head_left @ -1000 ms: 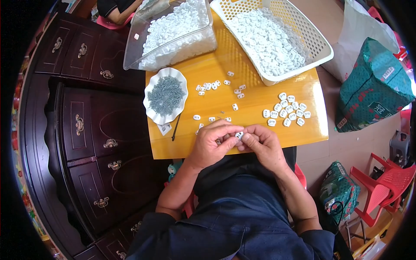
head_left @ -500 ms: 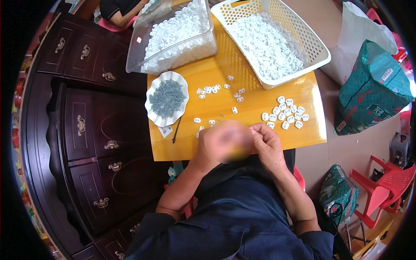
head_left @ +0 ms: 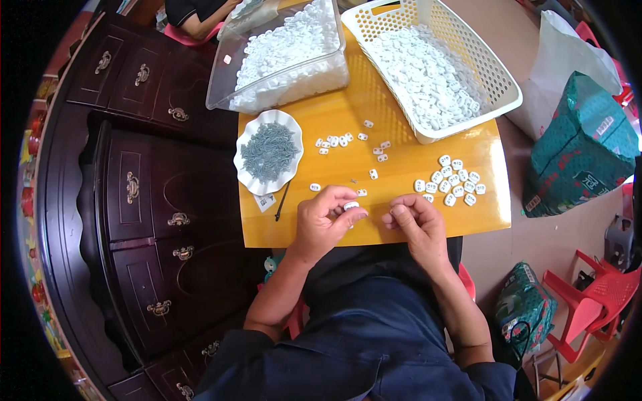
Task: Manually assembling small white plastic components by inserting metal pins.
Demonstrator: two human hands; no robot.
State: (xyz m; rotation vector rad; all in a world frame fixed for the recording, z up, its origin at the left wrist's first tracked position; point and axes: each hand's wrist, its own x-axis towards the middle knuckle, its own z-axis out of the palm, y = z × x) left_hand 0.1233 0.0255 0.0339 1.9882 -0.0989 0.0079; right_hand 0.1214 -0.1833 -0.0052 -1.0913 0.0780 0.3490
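Observation:
Near the table's front edge, my left hand (head_left: 319, 224) pinches a small white plastic piece (head_left: 351, 206) between thumb and fingers. To its right, my right hand (head_left: 420, 229) has its thumb and fingertips pressed together; whatever they may hold is too small to make out. Beyond my hands lie loose two-holed white pieces (head_left: 373, 174), some in a short row. A cluster of white pieces with dark markings (head_left: 453, 179) rests right of them. At the left, a scalloped white dish (head_left: 242, 175) holds a heap of small grey screw-like parts (head_left: 269, 151).
At the back stand a clear plastic bin (head_left: 294, 90) and a white perforated basket (head_left: 498, 113), both heaped with white pieces. A black stick-like tool (head_left: 282, 202) lies by the dish. Dark drawers (head_left: 157, 220) flank the left; green bags (head_left: 580, 150) and a red chair (head_left: 588, 301) are right.
My hands have come apart from each other, and the white piece in my left hand now shows. The whole scene has shifted slightly right in the picture.

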